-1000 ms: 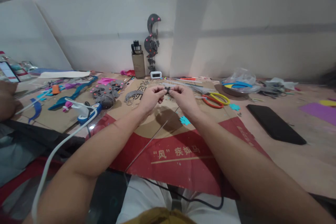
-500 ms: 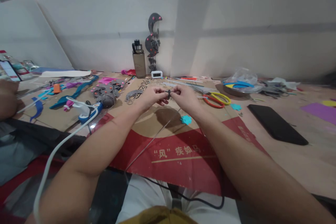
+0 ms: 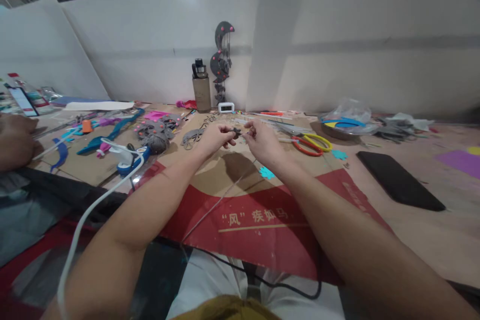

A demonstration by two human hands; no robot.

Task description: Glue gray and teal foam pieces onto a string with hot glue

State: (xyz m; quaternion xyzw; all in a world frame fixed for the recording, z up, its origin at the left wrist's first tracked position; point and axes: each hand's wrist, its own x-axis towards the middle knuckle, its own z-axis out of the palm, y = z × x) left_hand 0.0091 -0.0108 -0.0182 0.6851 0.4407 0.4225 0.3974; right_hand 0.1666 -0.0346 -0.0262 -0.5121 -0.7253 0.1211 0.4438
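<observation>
My left hand [image 3: 219, 139] pinches a small dark grey piece [image 3: 236, 131] between thumb and forefinger above the cardboard. Close on its right is my right hand [image 3: 261, 141], its thumb and fingertips pressed together; what they hold is too small to make out. A thin grey yarn [image 3: 221, 199] slants from beneath my right hand down across the red cardboard [image 3: 240, 240] to its near edge. Below my right wrist lies a turquoise flower-shaped cutout [image 3: 267, 173]. Scissors with red and yellow handles [image 3: 313, 143] rest beside my right forearm.
Left of my hands are a ball of grey yarn [image 3: 158, 142], a blue-and-white plug [image 3: 129, 159] with a white cable, and another person's hand [image 3: 17, 140]. A bottle [image 3: 201, 87] and small clock [image 3: 226, 108] stand behind. Rightward are a black phone-like slab [image 3: 399, 180] and a bowl [image 3: 343, 132].
My hands have moved slightly apart. The dark piece stays in my left fingers, while my right fingertips have come away from it. The whole view has shifted a little.
</observation>
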